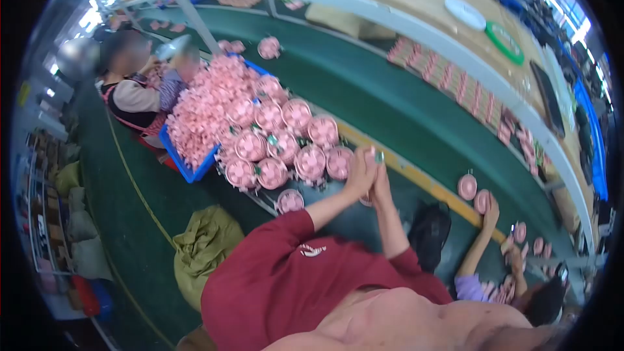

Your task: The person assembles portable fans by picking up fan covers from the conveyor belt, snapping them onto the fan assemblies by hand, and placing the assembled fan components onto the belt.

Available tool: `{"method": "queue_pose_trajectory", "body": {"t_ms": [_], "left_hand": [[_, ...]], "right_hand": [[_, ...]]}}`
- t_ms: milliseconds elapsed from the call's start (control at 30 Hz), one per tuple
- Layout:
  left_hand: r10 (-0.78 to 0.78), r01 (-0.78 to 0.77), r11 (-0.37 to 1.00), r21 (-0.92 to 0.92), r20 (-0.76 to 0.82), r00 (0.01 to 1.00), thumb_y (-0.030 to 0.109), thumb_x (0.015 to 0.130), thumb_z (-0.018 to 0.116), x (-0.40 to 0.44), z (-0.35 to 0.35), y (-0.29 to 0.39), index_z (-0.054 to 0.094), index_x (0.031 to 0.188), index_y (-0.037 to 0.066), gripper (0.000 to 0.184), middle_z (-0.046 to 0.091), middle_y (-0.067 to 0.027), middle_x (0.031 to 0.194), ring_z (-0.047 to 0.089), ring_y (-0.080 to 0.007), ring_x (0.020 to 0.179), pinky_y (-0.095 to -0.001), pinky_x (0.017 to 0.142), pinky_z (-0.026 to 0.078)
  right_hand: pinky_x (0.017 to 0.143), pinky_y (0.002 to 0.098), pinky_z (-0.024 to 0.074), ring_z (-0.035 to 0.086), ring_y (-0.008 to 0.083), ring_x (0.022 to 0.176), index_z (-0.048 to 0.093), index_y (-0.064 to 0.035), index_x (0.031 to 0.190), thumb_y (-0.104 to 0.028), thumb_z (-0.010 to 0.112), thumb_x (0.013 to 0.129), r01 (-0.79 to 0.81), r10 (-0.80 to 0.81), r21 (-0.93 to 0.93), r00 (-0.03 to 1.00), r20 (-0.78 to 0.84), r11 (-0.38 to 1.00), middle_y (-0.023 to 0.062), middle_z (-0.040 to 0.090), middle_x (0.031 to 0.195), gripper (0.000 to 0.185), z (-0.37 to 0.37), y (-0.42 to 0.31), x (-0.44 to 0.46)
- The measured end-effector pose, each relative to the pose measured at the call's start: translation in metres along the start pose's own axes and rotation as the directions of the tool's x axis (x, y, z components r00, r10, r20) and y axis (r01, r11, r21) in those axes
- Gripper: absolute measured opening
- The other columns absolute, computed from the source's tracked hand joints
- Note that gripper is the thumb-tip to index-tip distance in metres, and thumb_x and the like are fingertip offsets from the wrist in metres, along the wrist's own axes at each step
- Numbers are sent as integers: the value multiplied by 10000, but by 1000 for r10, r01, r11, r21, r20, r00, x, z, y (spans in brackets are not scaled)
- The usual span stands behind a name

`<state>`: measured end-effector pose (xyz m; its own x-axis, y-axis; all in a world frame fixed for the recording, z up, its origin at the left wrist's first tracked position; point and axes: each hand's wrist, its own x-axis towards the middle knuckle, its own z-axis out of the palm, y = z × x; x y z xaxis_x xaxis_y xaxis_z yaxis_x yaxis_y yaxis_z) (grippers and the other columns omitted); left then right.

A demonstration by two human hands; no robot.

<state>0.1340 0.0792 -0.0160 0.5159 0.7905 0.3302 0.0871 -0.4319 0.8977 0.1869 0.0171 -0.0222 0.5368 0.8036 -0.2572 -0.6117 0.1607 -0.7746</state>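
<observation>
Maroon shirt (279, 273), nearest the camera. Left hand (361, 170) and right hand (380, 183): brought together, closed around a small pink-and-green piece (378, 156), just beside clustered round pink parts (311, 161). Blue crate (194, 173): heaped with small pink pieces (211, 94), near a co-worker (140, 94).

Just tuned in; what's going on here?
The left hand and right hand meet at a small, partly hidden green item, grip unclear. Round pink plastic units lie piled beside a blue plastic bin heaped with small pink pieces. A co-worker's hand touches another pink unit; a second co-worker is at the bin.
</observation>
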Motion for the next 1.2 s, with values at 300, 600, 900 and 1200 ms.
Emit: {"method": "queue_pose_trajectory", "body": {"t_ms": [300,600,900,1200], "left_hand": [[-162,167,986,7,276,947,75,850,589,-44,-80,-1,580,1118,35,271,599,-133,1095,594,-289,959,-370,777,492],[-255,269,949,161,-103,961,73,917,555,-42,-178,-41,628,1025,11,144,652,-70,864,603,-138,744,-269,680,478],[-124,142,759,636,-73,990,82,843,582,-126,-203,-103,567,1134,9,300,577,-200,1120,540,-379,1026,-438,894,432],[-367,308,748,588,-21,930,190,892,574,-135,-213,-136,545,1073,46,233,646,-194,816,632,-378,762,-453,682,501]], "right_hand": [[1026,452,370,449,432,1232,428,19,1342,-375,679,843,64,-702,-953,691,-172,296,312,435,1335,683,-167,-31,61],[1051,470,360,380,413,1283,536,-102,1287,-217,773,722,180,-375,-983,914,158,25,221,410,1390,623,-75,19,-26],[1030,487,333,362,374,1295,564,-160,1265,-272,838,613,159,-250,-973,948,198,-165,160,397,1409,716,-83,51,-32],[697,338,590,667,249,948,520,24,1256,-466,354,1011,-231,200,-305,971,-130,924,158,626,1135,573,-73,28,-37]]}}
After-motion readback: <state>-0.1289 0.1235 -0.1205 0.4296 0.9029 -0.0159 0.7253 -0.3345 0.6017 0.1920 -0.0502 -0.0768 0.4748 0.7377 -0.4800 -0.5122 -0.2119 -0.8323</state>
